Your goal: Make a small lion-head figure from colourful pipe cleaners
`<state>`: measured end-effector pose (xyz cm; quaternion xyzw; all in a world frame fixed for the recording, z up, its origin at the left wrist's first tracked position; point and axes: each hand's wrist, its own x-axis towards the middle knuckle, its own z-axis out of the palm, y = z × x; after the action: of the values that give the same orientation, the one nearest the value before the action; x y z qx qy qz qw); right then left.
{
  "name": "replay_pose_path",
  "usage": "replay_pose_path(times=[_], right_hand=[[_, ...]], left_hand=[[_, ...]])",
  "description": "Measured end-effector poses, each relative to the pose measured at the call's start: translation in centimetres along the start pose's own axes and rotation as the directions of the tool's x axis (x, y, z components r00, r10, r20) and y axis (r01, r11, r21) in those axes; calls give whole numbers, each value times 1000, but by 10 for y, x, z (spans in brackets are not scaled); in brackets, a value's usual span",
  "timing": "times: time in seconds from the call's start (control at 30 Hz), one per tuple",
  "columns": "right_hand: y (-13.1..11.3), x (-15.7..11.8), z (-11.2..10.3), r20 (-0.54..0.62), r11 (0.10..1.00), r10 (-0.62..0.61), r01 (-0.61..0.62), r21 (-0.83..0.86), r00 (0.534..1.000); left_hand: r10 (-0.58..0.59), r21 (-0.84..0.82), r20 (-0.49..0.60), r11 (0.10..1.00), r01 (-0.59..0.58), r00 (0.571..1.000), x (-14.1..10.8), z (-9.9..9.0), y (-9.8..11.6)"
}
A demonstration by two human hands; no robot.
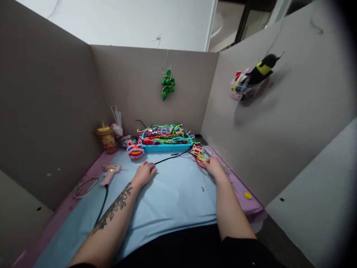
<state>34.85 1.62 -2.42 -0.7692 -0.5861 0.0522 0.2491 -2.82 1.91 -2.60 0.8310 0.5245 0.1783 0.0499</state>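
My left hand (145, 172) rests on the light blue cloth (173, 190), its fingers curled near one end of a black strand (169, 159); whether it pinches the strand cannot be made out. At the right, my right hand (212, 165) has its fingers closed at yellow and red strands (200, 162). Just beyond it lies a red and cream face-shaped piece (197, 150). A pink, orange and blue face-shaped piece (135, 150) sits beyond my left hand.
A blue tray (167, 148) heaped with coloured strands stands at the back. To the left are a pink glue gun (111, 175), a coiled cable (83, 187), a metal bowl (128, 140) and a lidded cup (107, 140). Grey partitions (150, 89) surround the table. A yellow disc (247, 195) lies right.
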Motion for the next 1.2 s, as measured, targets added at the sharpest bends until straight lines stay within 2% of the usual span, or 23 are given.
replay_pose_path(times=[0.17,0.27,0.33,0.4,0.5,0.53,0.63,0.73,0.83,0.87,0.9,0.93,0.97,1.0,1.07,1.1,1.13,1.17,1.2], right_hand=[[12,3,-7,180,978,145,-113,-176,973],[9,1,-9,116,967,185,-159,-200,976],[1,-1,-9,60,978,128,-116,-174,990],[-11,-5,-6,85,994,-15,24,-111,996],[-30,-13,4,226,968,-245,252,0,943],[-36,-15,7,261,959,-276,285,6,925],[-49,-20,15,297,959,-264,282,-19,917],[-55,-21,13,301,963,-253,268,-9,919],[-50,-26,-4,279,963,-266,263,49,923],[-45,-29,-12,277,964,-265,247,99,923],[-38,-34,-20,288,954,-260,199,223,922],[-31,-39,-28,359,918,-272,129,374,893],[-24,-46,-35,474,877,-292,34,480,831],[-16,-53,-40,590,848,-321,-53,527,741],[-5,-66,-43,750,841,-337,-176,512,570],[-2,-71,-41,800,844,-338,-216,491,496],[0,-73,-38,829,847,-337,-242,474,447],[-1,-74,-34,818,835,-346,-245,492,460],[-2,-73,-30,758,807,-369,-219,548,537]], left_hand=[[-100,37,-32,994,101,994,1,2,-6],[-122,37,-47,992,124,991,1,2,-4],[-141,21,-64,990,142,988,0,2,-3],[-151,3,-76,988,152,986,0,2,-2],[-136,-15,-69,991,135,988,0,1,-3],[-129,-19,-62,992,128,990,0,1,-3],[-111,-32,-53,993,110,992,1,0,-3],[-98,-56,-68,994,94,993,2,1,-2],[-78,-96,-87,993,70,993,1,3,-3],[-66,-111,-90,992,56,994,1,3,-3],[-52,-123,-92,992,41,994,0,4,-4],[-40,-134,-91,991,27,995,0,4,-4],[-30,-141,-89,990,17,996,0,4,-4],[-21,-147,-86,989,8,996,0,4,-4],[-14,-157,-83,988,1,996,1,5,-4],[-12,-163,-84,987,-2,996,1,5,-4],[-10,-168,-89,986,-5,996,1,6,-4],[-9,-173,-97,985,-8,995,1,6,-4],[-9,-179,-108,984,-10,994,1,6,-4]])
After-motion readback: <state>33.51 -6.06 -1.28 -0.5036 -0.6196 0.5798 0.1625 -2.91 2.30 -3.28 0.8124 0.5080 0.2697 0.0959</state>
